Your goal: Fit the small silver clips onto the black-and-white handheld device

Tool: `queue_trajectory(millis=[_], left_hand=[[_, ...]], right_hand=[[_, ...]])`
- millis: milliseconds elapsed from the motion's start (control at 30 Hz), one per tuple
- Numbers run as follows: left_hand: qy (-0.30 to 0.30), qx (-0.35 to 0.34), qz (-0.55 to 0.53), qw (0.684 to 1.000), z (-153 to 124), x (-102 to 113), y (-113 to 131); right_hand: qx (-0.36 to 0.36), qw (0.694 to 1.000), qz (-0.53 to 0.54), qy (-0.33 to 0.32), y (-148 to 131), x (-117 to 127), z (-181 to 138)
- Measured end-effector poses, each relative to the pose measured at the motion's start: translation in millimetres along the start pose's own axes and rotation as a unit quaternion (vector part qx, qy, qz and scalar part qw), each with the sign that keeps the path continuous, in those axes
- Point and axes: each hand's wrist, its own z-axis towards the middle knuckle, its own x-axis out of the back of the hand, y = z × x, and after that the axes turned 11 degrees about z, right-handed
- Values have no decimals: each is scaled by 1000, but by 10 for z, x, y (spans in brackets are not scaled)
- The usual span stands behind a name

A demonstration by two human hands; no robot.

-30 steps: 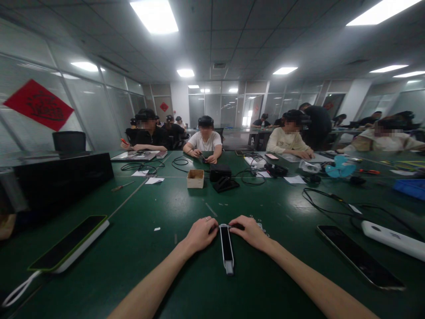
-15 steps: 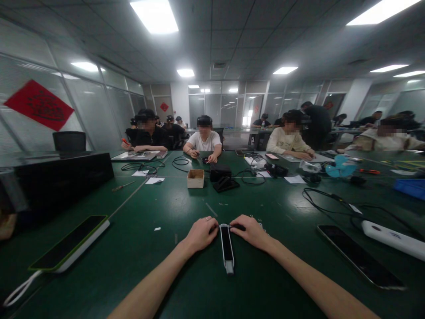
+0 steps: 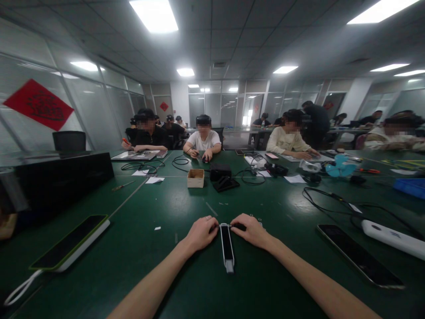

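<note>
Change: hands barely differ from a second ago; left hand (image 3: 201, 232) and right hand (image 3: 251, 230) keep the same spots at the far end of the narrow device (image 3: 227, 247); slight shift of view only; co-worker in white tee (image 3: 203, 141) has moved hands a little
Meaning: work on the device looks paused or very fine, judging by the lack of movement; grip unchanged
Left hand: curled, fingers pressed against the far-left corner of the device; ring visible on one finger; exact pinch hidden under the knuckles
Right hand: curled, fingertips pinching a small dark part (image 3: 239, 227) at the far-right corner of the device; cannot tell what the part is
Device: long, thin, dark face with white edge; lies flat on the green worktop (image 3: 139, 248), lengthwise away from the person, between both forearms
Containers: small open cardboard box (image 3: 195, 178) mid-worktop, well beyond the hands; contents not visible from this angle; blue tray (image 3: 410, 187) at far right edge, contents cannot tell
Beside box: black block (image 3: 220, 172) and black stand (image 3: 226, 184) just right of it
Left side: green-edged phone (image 3: 68, 243) flat, screen dark, well apart from the hands
Right side: dark phone (image 3: 360, 255) flat; white power strip (image 3: 392, 238) with black cable (image 3: 327, 199) beyond it
Small bits: tiny screws or scraps (image 3: 258, 219) just past the right hand; too small to tell
</note>
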Motion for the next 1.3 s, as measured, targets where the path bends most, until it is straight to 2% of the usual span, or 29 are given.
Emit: queue_trajectory(millis=[1100,1200,1300], left_hand=[[10,-7,2,1000,6,-19,-11],[4,-3,2,1000,10,-5,-2],[1,-8,-2,1000,12,7,5]], right_hand=[[13,1000,-24,11,-26,-29,4],[42,998,-43,11,23,47,9],[67,993,-80,55,101,245,-3]])
